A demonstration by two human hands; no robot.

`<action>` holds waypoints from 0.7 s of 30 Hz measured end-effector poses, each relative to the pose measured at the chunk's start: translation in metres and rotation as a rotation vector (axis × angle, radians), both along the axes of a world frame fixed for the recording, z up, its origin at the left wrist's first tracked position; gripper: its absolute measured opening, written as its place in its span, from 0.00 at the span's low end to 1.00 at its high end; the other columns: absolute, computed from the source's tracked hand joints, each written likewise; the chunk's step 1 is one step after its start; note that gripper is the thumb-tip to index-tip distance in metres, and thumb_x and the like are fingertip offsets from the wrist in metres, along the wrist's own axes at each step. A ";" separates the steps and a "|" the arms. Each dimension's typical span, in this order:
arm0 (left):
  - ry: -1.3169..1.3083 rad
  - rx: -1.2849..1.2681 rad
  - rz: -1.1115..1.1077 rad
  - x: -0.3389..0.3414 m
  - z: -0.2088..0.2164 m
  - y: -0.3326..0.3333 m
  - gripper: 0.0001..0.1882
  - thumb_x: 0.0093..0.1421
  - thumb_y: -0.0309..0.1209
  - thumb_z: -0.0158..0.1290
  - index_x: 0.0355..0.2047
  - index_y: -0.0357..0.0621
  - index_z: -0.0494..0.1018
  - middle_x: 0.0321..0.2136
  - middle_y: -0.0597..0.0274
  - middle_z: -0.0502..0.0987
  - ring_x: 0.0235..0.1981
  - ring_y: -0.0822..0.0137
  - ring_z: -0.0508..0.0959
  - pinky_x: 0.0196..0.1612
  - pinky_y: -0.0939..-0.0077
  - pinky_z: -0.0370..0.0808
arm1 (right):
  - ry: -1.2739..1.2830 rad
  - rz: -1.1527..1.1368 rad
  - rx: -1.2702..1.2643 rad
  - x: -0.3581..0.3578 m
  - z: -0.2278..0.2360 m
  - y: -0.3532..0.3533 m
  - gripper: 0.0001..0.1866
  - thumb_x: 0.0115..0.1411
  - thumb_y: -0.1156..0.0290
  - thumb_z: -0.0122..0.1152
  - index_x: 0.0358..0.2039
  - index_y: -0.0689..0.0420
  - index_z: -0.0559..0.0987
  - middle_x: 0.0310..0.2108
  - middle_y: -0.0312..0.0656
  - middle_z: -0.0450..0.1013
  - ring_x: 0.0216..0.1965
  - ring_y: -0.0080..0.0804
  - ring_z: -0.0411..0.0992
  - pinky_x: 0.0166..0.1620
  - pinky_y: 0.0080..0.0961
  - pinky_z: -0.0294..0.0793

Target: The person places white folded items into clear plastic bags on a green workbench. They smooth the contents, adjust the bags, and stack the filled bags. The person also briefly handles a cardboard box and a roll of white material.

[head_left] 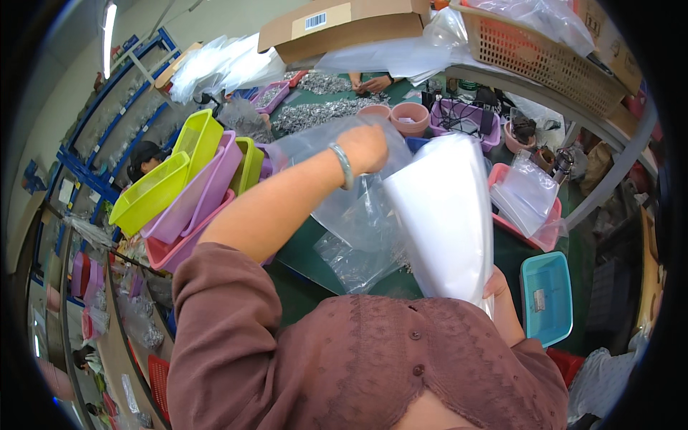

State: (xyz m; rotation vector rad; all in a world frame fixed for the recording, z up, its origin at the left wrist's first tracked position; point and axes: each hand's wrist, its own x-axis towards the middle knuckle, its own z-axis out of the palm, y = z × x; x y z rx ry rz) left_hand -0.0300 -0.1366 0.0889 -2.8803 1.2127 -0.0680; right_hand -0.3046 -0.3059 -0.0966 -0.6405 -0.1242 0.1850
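- The left hand (368,149) (a pale bangle (342,166) circles its wrist) is closed on a clear plastic bag (347,208), raised over the middle of the surface (304,251); its fingertips are partly hidden.
- The right hand (494,284) is clamped on the lower right part of a stack of whitish plastic bags (448,215), which stands tilted above the near edge of the surface, close to the person's chest.
- The two hands are well apart, the left higher and farther out, the right low and near the body.
- More crumpled clear plastic (358,261) lies below the raised bag, toward the near edge.
- Yellow-green trays (149,195) and purple trays (215,188) are piled at the left edge.
- Small silvery pieces (322,115) spread in heaps toward the far edge, where a co-worker's hands (374,84) rest close by.
- Pinkish pots (410,118) and a purple basket (494,134) of dark cables stand right of the heaps.
- By the right edge, a pink tray (550,240) carries clear bags (527,193); a teal bin (548,319) sits just nearer.
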 end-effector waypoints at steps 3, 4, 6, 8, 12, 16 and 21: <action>0.033 0.170 -0.148 -0.002 -0.004 -0.023 0.13 0.50 0.29 0.43 0.30 0.35 0.74 0.31 0.46 0.75 0.35 0.51 0.76 0.39 0.63 0.72 | 0.026 0.067 0.001 0.004 -0.006 -0.002 0.45 0.23 0.82 0.62 0.51 0.68 0.64 0.44 0.56 0.69 0.44 0.45 0.70 0.49 0.35 0.67; -0.001 0.249 -0.226 0.001 -0.001 -0.029 0.14 0.49 0.29 0.44 0.32 0.36 0.75 0.33 0.47 0.75 0.36 0.52 0.76 0.40 0.63 0.72 | 0.061 0.137 -0.016 0.007 -0.005 -0.003 0.46 0.24 0.81 0.63 0.52 0.66 0.63 0.44 0.54 0.69 0.44 0.44 0.70 0.49 0.33 0.66; -0.078 0.441 -0.378 0.011 0.006 -0.034 0.14 0.47 0.28 0.44 0.32 0.39 0.76 0.35 0.49 0.75 0.36 0.54 0.76 0.40 0.65 0.72 | 0.121 0.151 0.019 0.012 -0.001 0.004 0.46 0.24 0.80 0.63 0.52 0.66 0.63 0.45 0.53 0.68 0.45 0.43 0.69 0.50 0.32 0.66; -0.096 0.377 -0.303 0.030 0.004 -0.038 0.13 0.48 0.28 0.44 0.31 0.40 0.76 0.34 0.50 0.76 0.36 0.54 0.76 0.39 0.65 0.72 | 0.172 0.178 0.021 0.017 0.002 0.014 0.46 0.24 0.80 0.63 0.52 0.65 0.63 0.45 0.52 0.68 0.46 0.42 0.69 0.50 0.31 0.65; -0.140 0.321 -0.273 0.024 0.005 -0.047 0.13 0.49 0.27 0.43 0.30 0.41 0.77 0.31 0.52 0.77 0.34 0.55 0.77 0.38 0.65 0.73 | 0.269 0.260 -0.043 0.023 -0.003 0.021 0.44 0.25 0.78 0.62 0.52 0.65 0.64 0.45 0.51 0.68 0.47 0.39 0.67 0.51 0.26 0.63; -0.179 0.451 -0.350 0.018 0.014 -0.049 0.13 0.51 0.28 0.42 0.32 0.42 0.76 0.33 0.53 0.77 0.35 0.55 0.77 0.36 0.64 0.73 | 0.327 0.256 0.002 0.027 -0.012 0.029 0.45 0.24 0.80 0.60 0.52 0.65 0.64 0.46 0.50 0.68 0.47 0.40 0.67 0.51 0.26 0.63; -0.076 0.220 -0.324 -0.033 0.027 -0.011 0.21 0.58 0.42 0.38 0.31 0.36 0.72 0.28 0.47 0.75 0.32 0.49 0.75 0.36 0.59 0.71 | 0.237 0.132 0.096 0.004 0.021 0.036 0.41 0.34 0.77 0.62 0.53 0.66 0.61 0.45 0.51 0.69 0.47 0.39 0.67 0.50 0.26 0.64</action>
